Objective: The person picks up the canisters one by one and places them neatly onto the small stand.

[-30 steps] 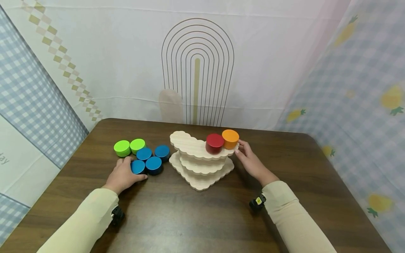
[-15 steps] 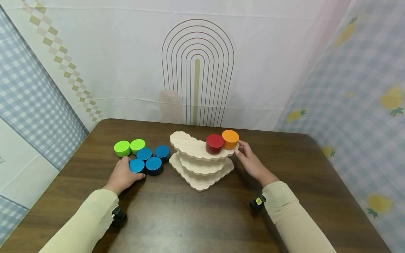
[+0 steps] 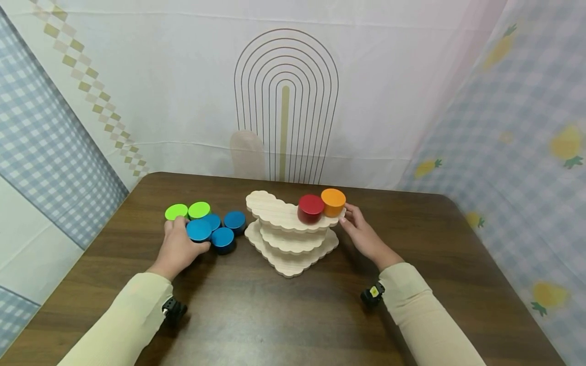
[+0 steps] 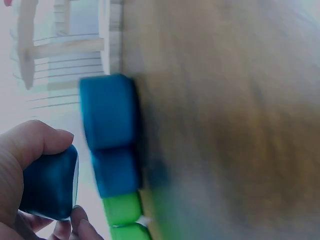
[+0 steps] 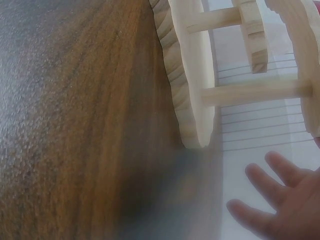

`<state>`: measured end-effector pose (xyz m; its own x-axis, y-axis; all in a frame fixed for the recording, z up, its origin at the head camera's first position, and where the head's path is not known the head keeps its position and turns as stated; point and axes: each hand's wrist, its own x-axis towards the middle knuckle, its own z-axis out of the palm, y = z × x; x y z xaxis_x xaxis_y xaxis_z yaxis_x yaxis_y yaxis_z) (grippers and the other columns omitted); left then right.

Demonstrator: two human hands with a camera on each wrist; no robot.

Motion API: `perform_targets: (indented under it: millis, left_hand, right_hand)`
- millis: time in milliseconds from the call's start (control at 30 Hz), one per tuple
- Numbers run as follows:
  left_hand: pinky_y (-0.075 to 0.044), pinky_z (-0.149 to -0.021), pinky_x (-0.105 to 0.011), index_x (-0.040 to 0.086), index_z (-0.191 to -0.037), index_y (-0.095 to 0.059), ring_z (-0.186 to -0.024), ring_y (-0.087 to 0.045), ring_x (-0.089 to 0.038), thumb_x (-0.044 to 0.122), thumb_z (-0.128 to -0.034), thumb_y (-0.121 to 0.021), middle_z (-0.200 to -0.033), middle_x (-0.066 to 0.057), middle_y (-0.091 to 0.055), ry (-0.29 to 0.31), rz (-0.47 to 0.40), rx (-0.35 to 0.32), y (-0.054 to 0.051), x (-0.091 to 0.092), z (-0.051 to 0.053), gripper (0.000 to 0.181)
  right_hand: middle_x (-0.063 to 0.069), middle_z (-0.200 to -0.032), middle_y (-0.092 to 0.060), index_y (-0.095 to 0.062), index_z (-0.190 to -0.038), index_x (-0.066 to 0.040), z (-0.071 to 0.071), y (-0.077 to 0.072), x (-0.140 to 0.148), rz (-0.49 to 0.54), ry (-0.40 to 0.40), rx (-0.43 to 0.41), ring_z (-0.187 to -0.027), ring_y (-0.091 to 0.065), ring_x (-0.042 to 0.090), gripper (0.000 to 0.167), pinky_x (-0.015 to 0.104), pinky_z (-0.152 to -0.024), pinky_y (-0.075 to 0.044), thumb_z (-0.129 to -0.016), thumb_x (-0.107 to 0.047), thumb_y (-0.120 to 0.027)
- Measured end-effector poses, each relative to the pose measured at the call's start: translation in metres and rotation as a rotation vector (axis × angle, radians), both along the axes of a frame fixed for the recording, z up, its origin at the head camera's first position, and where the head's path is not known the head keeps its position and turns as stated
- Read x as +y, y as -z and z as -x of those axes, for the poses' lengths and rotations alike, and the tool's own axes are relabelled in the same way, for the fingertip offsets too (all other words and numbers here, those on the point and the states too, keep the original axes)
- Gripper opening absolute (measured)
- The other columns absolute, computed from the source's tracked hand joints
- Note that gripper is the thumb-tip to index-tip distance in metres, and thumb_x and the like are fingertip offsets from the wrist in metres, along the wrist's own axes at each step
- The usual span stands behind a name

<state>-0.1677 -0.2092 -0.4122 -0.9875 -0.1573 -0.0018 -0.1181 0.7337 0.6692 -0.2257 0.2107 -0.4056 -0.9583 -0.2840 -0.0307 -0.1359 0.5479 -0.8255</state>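
The left hand (image 3: 177,250) grips a blue cylinder (image 3: 199,231); in the left wrist view this cylinder (image 4: 49,182) is between thumb and fingers, raised off the table. Three other blue cylinders (image 3: 223,240) stand just right of it. A tiered wooden stand (image 3: 289,262) with scalloped shelves is at the centre. On its top shelf, a red cylinder (image 3: 311,209) and an orange cylinder (image 3: 333,202) sit side by side. The right hand (image 3: 366,238) touches the right end of that shelf; three of its fingers look extended in the right wrist view.
Two lime-green cylinders (image 3: 199,209) stand behind the left hand, near the back left of the brown table (image 3: 284,320). Behind the table hangs a pale curtain (image 3: 183,91) with printed arches. A checked cloth (image 3: 499,168) hangs along the right side.
Held by the left hand, one blue cylinder has risen from among the others and shifted slightly towards the back, now partly covering another blue one. The right hand and the stand have stayed still.
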Motion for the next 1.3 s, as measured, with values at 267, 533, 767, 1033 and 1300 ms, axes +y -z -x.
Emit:
perform_targets:
  millis: [267, 533, 767, 1033, 1300]
  left_hand:
    - [-0.040, -0.093, -0.060, -0.013, -0.128, -0.031, -0.116, -0.033, -0.045, 0.018, -0.0800, -0.074, -0.128, -0.033, -0.026, 0.008, -0.044, 0.036, -0.021, 0.018, 0.000, 0.071]
    - [-0.041, -0.093, -0.057, -0.011, -0.126, -0.034, -0.118, -0.030, -0.042, 0.016, -0.0790, -0.074, -0.127, -0.030, -0.030, 0.039, -0.108, 0.096, -0.032, 0.044, 0.003, 0.067]
    - [-0.039, -0.096, -0.057, -0.007, -0.123, -0.035, -0.117, -0.033, -0.041, 0.015, -0.0792, -0.074, -0.127, -0.029, -0.029, 0.056, -0.162, 0.098, -0.041, 0.063, 0.004, 0.063]
    - [-0.038, -0.093, -0.052, -0.003, -0.119, -0.039, -0.113, -0.037, -0.036, 0.021, -0.0771, -0.075, -0.122, -0.024, -0.033, 0.044, -0.201, 0.135, -0.046, 0.083, 0.009, 0.060]
    - [-0.041, -0.091, -0.050, -0.001, -0.120, -0.040, -0.108, -0.042, -0.035, 0.020, -0.0763, -0.075, -0.123, -0.022, -0.032, 0.048, -0.222, 0.114, -0.050, 0.104, 0.012, 0.060]
  right_hand:
    - [0.025, -0.149, -0.030, -0.013, -0.153, -0.010, 0.001, 0.001, 0.000, -0.008, 0.001, 0.009, -0.138, -0.029, 0.042, 0.062, 0.061, -0.110, -0.022, -0.104, -0.041, -0.036]
    - [0.026, -0.149, -0.031, -0.014, -0.153, -0.010, 0.001, 0.000, -0.002, -0.016, 0.002, 0.008, -0.138, -0.030, 0.043, 0.062, 0.061, -0.110, -0.022, -0.104, -0.041, -0.037]
    - [0.024, -0.149, -0.030, -0.014, -0.153, -0.011, 0.000, 0.000, -0.001, -0.014, 0.008, 0.000, -0.138, -0.029, 0.042, 0.061, 0.061, -0.110, -0.022, -0.104, -0.041, -0.036]
    - [0.025, -0.148, -0.032, -0.015, -0.152, -0.010, -0.001, 0.000, -0.001, -0.013, 0.012, 0.015, -0.137, -0.031, 0.042, 0.059, 0.061, -0.110, -0.023, -0.104, -0.038, -0.036]
    - [0.024, -0.148, -0.032, -0.015, -0.152, -0.010, -0.001, 0.000, -0.001, -0.017, 0.008, 0.012, -0.137, -0.031, 0.042, 0.060, 0.061, -0.110, -0.022, -0.104, -0.040, -0.036]
